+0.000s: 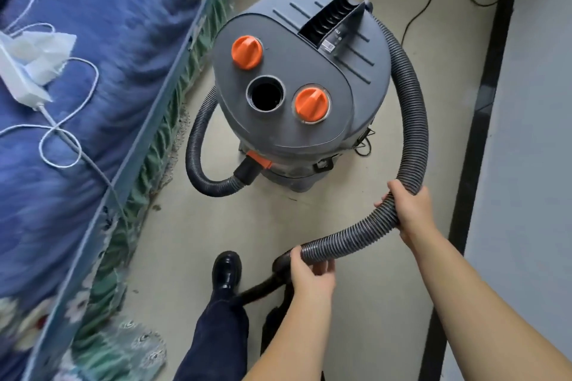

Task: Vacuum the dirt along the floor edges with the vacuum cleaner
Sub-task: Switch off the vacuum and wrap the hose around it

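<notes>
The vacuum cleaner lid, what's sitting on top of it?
On the vacuum cleaner lid sit two orange knobs, an open round port between them, and a black ribbed handle. The port's inside is dark, so its contents cannot be seen.

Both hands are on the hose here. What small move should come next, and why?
Probably swing the black nozzle left toward the bed's skirt edge, where specks of dirt lie. The left hand grips the hose near the nozzle, the right hand holds it farther up, and the nozzle points away from any edge.
</notes>
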`<state>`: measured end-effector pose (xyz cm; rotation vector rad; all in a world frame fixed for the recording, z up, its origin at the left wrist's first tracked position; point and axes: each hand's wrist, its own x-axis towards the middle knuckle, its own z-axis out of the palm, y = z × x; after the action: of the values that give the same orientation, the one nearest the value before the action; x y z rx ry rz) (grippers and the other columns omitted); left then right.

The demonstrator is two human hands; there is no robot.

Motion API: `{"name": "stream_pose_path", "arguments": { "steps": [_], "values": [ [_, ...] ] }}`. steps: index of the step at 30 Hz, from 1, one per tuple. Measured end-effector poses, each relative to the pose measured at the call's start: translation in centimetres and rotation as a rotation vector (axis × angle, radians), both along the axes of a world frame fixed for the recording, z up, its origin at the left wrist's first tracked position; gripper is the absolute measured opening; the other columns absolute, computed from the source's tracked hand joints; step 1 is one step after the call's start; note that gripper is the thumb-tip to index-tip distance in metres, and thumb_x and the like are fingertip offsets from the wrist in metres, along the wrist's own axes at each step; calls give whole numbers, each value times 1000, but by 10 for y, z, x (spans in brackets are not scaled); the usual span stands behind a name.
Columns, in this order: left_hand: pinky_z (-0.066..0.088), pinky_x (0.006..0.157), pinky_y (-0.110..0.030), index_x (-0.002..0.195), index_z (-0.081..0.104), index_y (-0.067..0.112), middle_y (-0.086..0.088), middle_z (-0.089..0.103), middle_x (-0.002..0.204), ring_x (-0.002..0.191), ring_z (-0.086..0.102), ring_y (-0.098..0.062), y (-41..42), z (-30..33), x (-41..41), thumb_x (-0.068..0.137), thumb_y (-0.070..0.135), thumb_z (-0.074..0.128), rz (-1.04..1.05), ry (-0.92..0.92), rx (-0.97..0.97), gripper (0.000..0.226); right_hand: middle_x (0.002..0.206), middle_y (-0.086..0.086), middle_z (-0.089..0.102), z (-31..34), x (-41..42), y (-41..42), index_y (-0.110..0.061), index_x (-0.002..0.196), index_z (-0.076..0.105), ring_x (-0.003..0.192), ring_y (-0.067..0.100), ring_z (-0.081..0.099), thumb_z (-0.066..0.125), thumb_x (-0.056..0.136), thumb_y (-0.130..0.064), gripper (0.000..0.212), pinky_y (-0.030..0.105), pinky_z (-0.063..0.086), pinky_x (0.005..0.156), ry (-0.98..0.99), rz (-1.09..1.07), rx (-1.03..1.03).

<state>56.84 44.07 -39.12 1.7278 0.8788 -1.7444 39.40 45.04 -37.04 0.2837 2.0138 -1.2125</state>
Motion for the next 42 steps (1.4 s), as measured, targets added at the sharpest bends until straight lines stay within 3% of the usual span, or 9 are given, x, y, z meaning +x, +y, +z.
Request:
{"name": "stream_pose_path", "arguments": {
  "steps": [6,10,15,17,21,24,33,37,42],
  "values": [
    [51,90,-46,119,44,8,-16,57,94,89,59,-30,-39,10,47,95,36,55,117,20,-151,39,81,10,61,13,-3,1,-9,114,48,59,22,68,56,87,-17,29,29,53,51,-76,20,112],
    [50,95,-46,132,43,3,-17,61,115,102,62,-32,-61,26,66,97,30,55,-49,-146,-251,46,108,14,53,18,11,-14,-11,132,33,99,35,61,59,85,-18,54,44,54,66,77,80,271],
    [53,92,-45,127,41,4,-12,59,112,98,62,-30,-80,42,76,98,36,52,-449,-379,-328,45,150,27,23,34,47,-41,-28,151,20,141,40,20,50,90,-33,68,53,17,113,549,1044,853],
    [51,95,-49,131,40,0,-16,58,121,106,60,-34,-94,43,81,98,35,52,-533,-382,-312,50,154,14,30,47,76,-50,-28,144,36,144,28,17,40,94,-45,53,53,6,115,724,1395,698],
    [54,87,-50,134,42,-1,-19,59,119,101,61,-37,-115,38,90,97,34,53,-669,-277,-285,52,122,-5,57,67,138,-51,-37,147,23,109,19,57,38,81,-73,77,32,42,85,603,1913,256],
    [57,63,-39,133,43,1,-14,63,97,81,66,-29,-116,32,99,98,43,49,-605,-128,-344,55,117,-12,62,64,130,-65,-41,134,40,104,13,60,50,83,-63,56,29,47,82,690,1770,240],
    [51,82,-48,144,42,11,-19,61,121,103,62,-35,-169,-10,137,99,55,35,52,77,-459,63,91,-15,65,59,103,-73,-37,118,58,84,7,61,62,83,-53,38,33,52,77,385,1516,88],
    [57,55,-38,127,53,8,-12,67,104,76,70,-26,-211,-7,130,94,40,59,-337,-136,-450,47,89,-14,64,54,104,-64,-40,118,54,80,4,60,56,85,-59,38,30,52,73,374,1631,146],
    [48,94,-57,138,40,5,-17,56,131,110,60,-38,-231,-15,108,97,20,51,-850,-321,-283,46,95,-15,62,50,110,-61,-39,127,43,83,8,58,49,87,-62,47,24,45,68,499,1772,198]
  ]
}}
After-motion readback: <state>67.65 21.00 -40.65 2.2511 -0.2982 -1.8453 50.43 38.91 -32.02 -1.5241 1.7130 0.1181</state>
